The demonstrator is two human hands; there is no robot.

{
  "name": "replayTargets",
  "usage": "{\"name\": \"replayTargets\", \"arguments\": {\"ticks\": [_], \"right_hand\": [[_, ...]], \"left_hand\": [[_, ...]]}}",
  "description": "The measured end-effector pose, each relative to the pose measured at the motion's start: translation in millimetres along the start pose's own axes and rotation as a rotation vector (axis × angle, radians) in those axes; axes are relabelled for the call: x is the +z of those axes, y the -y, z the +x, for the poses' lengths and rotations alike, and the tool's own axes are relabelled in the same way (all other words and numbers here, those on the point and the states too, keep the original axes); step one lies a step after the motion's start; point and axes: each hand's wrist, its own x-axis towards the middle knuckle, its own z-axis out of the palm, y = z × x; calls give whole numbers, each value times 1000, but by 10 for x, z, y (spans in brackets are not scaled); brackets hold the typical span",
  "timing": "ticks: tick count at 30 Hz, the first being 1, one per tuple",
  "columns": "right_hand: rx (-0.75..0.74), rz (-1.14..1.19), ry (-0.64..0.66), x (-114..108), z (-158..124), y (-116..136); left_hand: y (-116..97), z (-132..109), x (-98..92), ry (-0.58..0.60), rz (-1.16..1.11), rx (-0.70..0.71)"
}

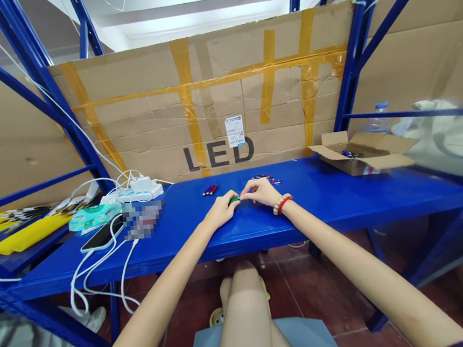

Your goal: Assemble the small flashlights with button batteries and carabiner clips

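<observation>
My left hand (220, 209) and my right hand (262, 191) meet over the blue shelf (339, 196), both pinching a small green object (234, 199) between their fingertips. The fingers of each hand are closed on it. My right wrist wears a bead bracelet with a red band. Just behind the hands lie small purple and red cylindrical pieces (209, 190) and a few more small pieces (268, 179) close to the right hand.
A taped cardboard sheet marked LED (209, 105) stands behind. An open cardboard box (361, 154) sits at right. At left are a white power strip (136, 191) with cables, a phone (101, 236) and yellow items (26, 234). Blue rack posts flank the shelf.
</observation>
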Motion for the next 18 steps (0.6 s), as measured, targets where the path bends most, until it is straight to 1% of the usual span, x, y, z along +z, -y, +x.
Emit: {"name": "replayTargets", "arguments": {"ticks": [11,18], "right_hand": [[38,14,7,-3,-21,72],[80,32,29,-4,-19,89]], "left_hand": [[16,-3,2,-10,-9,6],[-19,-10,-10,-18,-3,2]]}}
